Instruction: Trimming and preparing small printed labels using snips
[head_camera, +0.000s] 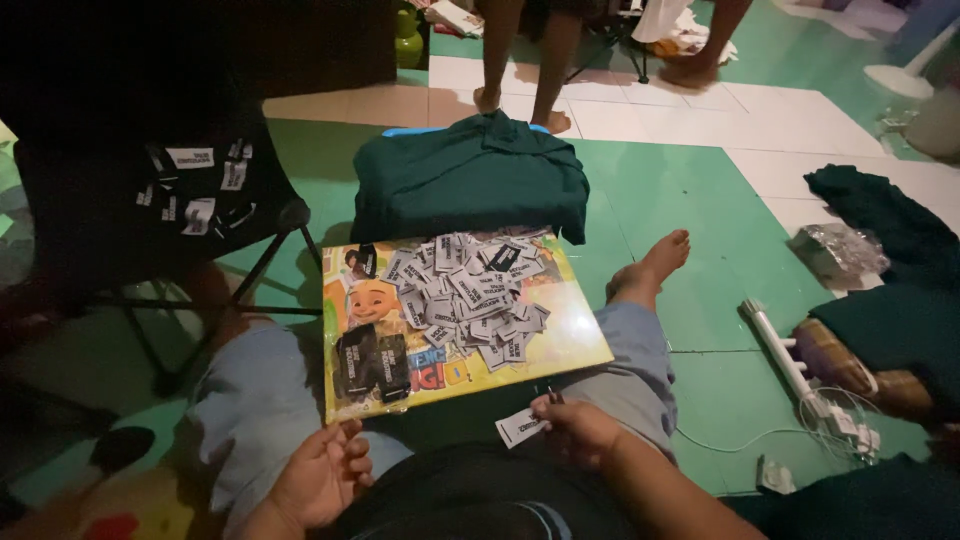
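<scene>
I sit on the floor with a colourful cartoon-printed board (575, 340) resting across my legs. A heap of small grey fabric labels (470, 295) covers its middle, and a short stack of black labels (370, 362) lies at its near left. My right hand (578, 430) pinches one white label (520, 427) just below the board's near edge, with what looks like a small dark tool in the fingers. My left hand (320, 478) rests on my left thigh, fingers loosely curled and holding nothing.
A folded dark green garment pile (470, 180) lies beyond the board. A black folding chair (150, 200) with several labels on its seat stands left. More dark garments (890, 290), a white device with cord (800, 380) and a plastic bag (838, 250) lie right. Other people's legs (520, 60) stand behind.
</scene>
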